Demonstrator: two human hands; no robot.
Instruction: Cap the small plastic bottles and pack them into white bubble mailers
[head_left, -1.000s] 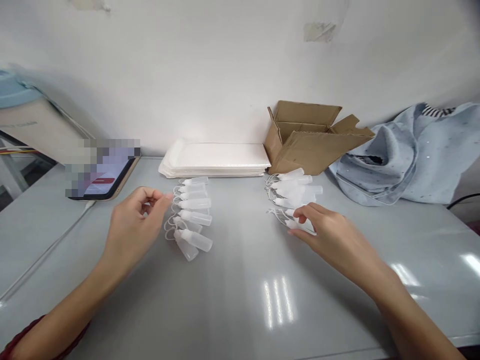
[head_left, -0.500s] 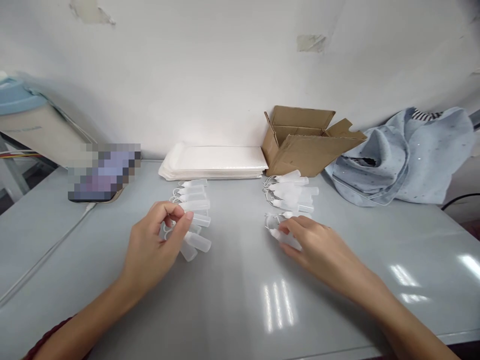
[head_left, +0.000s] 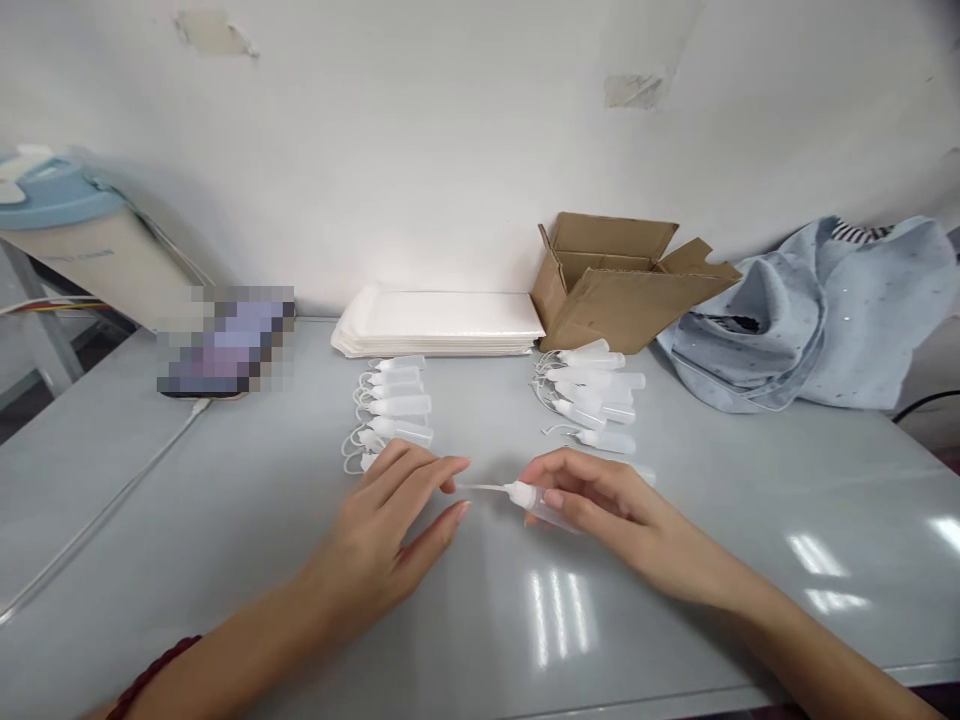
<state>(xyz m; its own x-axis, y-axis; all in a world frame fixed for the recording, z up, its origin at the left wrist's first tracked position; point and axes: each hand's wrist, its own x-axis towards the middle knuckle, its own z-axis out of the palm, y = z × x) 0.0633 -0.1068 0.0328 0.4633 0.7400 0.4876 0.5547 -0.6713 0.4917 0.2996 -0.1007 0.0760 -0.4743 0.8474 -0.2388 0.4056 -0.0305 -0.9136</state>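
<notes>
Between the fingers and thumb of my right hand point(head_left: 626, 512) is a small translucent squeeze bottle point(head_left: 550, 512) with a white cap, tilted toward the left. A thin pale strip point(head_left: 482, 487) sticks out from its cap end. My left hand point(head_left: 382, 525) is open close to that strip, thumb and fingers apart; whether a fingertip touches the strip I cannot tell. Behind it lies a column of similar bottles point(head_left: 401, 405) with looped cap strings, partly hidden by the hand. More bottles point(head_left: 581, 383) lie beyond my right hand, one of them point(head_left: 609, 441) nearest to it.
A stack of white padded envelopes point(head_left: 442, 322) lies against the wall, beside an open cardboard box point(head_left: 630, 310). Pale blue cloth point(head_left: 810, 320) is heaped at the right. On the left are a blurred phone point(head_left: 229, 345) with a cable point(head_left: 112, 505) and a blue-lidded bin point(head_left: 82, 235).
My right hand has lifted a bottle from the right group and turned it leftward. My left hand has moved right, away from over the left column, and its pinch has opened.
</notes>
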